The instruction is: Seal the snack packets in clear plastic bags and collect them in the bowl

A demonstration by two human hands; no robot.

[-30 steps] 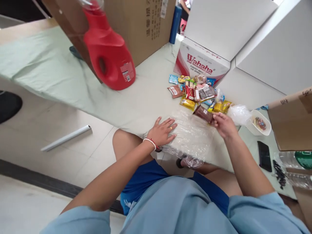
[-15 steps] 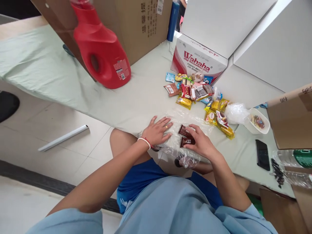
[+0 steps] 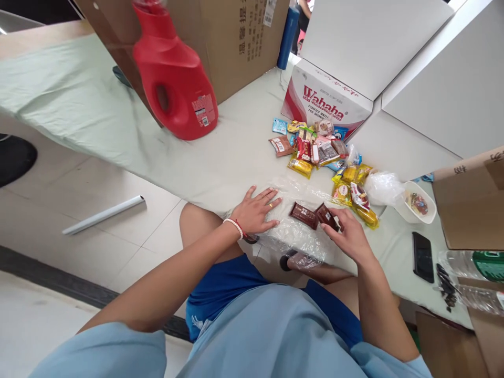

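Observation:
My left hand [image 3: 258, 211] lies flat with fingers spread on a sheet of clear plastic wrap [image 3: 293, 237] that hangs over the table's near edge. To its right, one dark brown wrapped snack bar [image 3: 303, 216] rests on the wrap. A second brown snack bar [image 3: 326, 217] is pinched between the thumb and fingers of my right hand [image 3: 347, 231]. That bar is tilted, its left end close beside the first one. Beyond the wrap lies a pile of packaged snacks [image 3: 304, 149], with yellow packets [image 3: 342, 192] nearest my right hand.
A red detergent bottle [image 3: 183, 89] stands at the back left before a big cardboard box [image 3: 228, 63]. A Wahaha carton [image 3: 326, 100] stands behind the snacks. On the right are a white bowl [image 3: 428, 216], a plastic bag [image 3: 384, 186], a black phone [image 3: 423, 257] and bottles [image 3: 482, 265].
My right hand has moved right, taking one brown snack bar with it and turning it. The other bar now lies at a different angle. My left hand stays flat.

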